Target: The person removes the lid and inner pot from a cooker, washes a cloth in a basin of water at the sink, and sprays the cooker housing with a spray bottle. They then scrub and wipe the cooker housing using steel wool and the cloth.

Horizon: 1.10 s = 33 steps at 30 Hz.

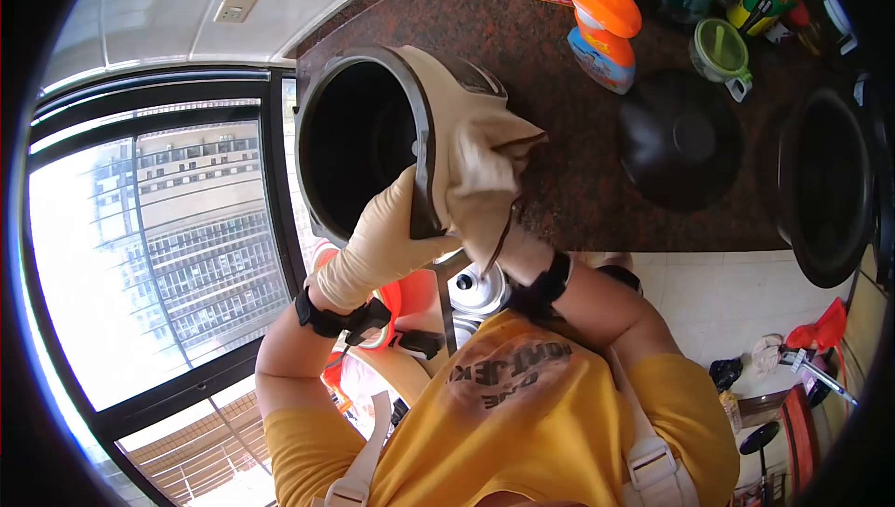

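Observation:
A round cooker body (pixel 438 88), cream outside with a black hollow inside, is tipped on its side at the counter's left end, its opening facing left. My left hand (pixel 382 232) wears a cream rubber glove and grips the near rim, fingers inside and thumb outside. My right hand (pixel 522 251) presses a beige cloth (pixel 489 167) with a dark edge against the cooker's outer wall. The cloth covers most of its fingers.
On the dark speckled counter (pixel 559 199) lie a black domed lid (pixel 681 139) and a black round pot (pixel 825 190). Behind stand an orange-topped spray bottle (pixel 601 41), a green-rimmed container (pixel 721 52) and several jars. A window (pixel 154 237) is at left; a white-lidded object (pixel 477 288) sits below the counter edge.

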Motion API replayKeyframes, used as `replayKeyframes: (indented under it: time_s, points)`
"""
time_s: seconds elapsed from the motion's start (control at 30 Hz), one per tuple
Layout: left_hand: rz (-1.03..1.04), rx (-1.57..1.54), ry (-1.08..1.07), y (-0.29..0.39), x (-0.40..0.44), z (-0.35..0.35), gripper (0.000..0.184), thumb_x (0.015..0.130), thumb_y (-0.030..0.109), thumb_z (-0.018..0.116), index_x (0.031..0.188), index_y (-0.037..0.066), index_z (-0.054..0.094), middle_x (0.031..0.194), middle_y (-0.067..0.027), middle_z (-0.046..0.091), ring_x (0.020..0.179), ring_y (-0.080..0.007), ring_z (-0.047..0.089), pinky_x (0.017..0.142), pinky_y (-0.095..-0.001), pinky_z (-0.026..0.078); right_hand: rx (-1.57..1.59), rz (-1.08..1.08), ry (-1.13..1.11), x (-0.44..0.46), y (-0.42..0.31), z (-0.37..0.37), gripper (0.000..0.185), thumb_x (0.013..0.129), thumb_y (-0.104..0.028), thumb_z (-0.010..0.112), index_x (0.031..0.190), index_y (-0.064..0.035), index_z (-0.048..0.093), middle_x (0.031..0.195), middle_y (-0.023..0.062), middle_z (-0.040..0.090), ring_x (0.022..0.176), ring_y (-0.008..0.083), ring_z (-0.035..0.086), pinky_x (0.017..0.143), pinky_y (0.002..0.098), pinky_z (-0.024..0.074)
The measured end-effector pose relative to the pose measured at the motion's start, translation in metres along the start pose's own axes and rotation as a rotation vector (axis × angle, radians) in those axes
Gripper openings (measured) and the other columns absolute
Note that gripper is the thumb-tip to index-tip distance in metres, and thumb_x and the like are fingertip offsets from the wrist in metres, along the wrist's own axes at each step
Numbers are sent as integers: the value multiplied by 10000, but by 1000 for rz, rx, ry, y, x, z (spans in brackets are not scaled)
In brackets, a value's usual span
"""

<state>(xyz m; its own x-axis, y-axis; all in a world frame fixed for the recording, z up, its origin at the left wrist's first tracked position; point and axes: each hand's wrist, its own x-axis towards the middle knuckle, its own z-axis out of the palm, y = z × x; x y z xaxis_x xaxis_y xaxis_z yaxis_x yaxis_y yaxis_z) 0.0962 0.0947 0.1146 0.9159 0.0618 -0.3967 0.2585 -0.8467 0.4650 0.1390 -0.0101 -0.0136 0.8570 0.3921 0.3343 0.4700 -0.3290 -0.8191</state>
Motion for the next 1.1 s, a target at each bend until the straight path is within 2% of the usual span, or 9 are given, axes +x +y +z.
replayKeyframes:
  time_s: [0.07,0.3,0.4,0.5,0.7,0.83,0.97,1.07,1.1]
  points:
    - [83,-54,-3,-4,10,-2,844,593,260,932,1269,11,493,965,-162,665,867,-332,662,804,-375,534,39,-168,368,38,20,9,402,876,-168,606,1254,-30,593,1152,167,634,1072,351,603,984,416,470]
    - [-83,-372,-37,2,34,-4,940,614,242,973,1363,0,461,1186,-43,609,1069,-114,519,960,-291,455,-120,-337,-90,84,57,7,398,894,-200,612,1258,-41,595,1168,130,613,1148,288,567,1023,374,445]
    - [-23,-499,-26,-9,35,1,1034,608,393,968,1395,-8,430,1224,-43,596,1107,-115,511,986,-294,443,348,-129,250,52,11,-28,334,847,-141,567,1168,-63,611,1098,128,625,1060,239,592,939,307,459]
    - [155,-392,38,-8,36,2,954,647,427,945,1347,-8,466,1142,-94,637,1036,-133,565,929,-314,484,-1062,-753,-75,56,21,-26,220,865,-123,543,1072,-77,600,1086,115,612,1091,234,586,942,330,459]
    - [45,-641,32,-7,40,6,775,870,350,804,1433,-2,405,1293,-54,583,1168,-132,507,1026,-302,416,-418,-456,-74,139,17,-31,382,887,-145,541,1253,-34,543,1095,125,589,1100,316,582,955,351,476]
    - [35,-620,136,13,49,7,439,1001,241,653,1324,-6,489,1139,-58,634,1033,-118,555,935,-295,473,-1028,-597,163,138,75,22,350,891,-278,514,1143,-70,639,1084,104,605,1105,248,566,952,380,444]
    - [-166,-709,222,18,59,16,397,1022,342,609,1284,48,551,1042,-13,647,915,-93,606,812,-245,505,-1337,-244,-198,73,40,-7,271,945,-180,496,1139,-72,650,978,84,606,943,262,565,832,392,435]
    - [-224,-862,201,21,64,14,362,1022,366,603,1228,70,574,959,9,634,816,-77,603,721,-222,507,491,194,27,12,6,-32,184,956,-113,472,1062,-71,617,903,64,626,911,226,608,804,404,470]
    - [-221,-863,203,24,63,14,362,1022,366,603,1228,70,574,959,9,634,816,-77,603,721,-222,507,490,191,27,-1,10,-26,184,956,-113,472,1062,-71,617,903,64,626,911,226,608,804,404,470]
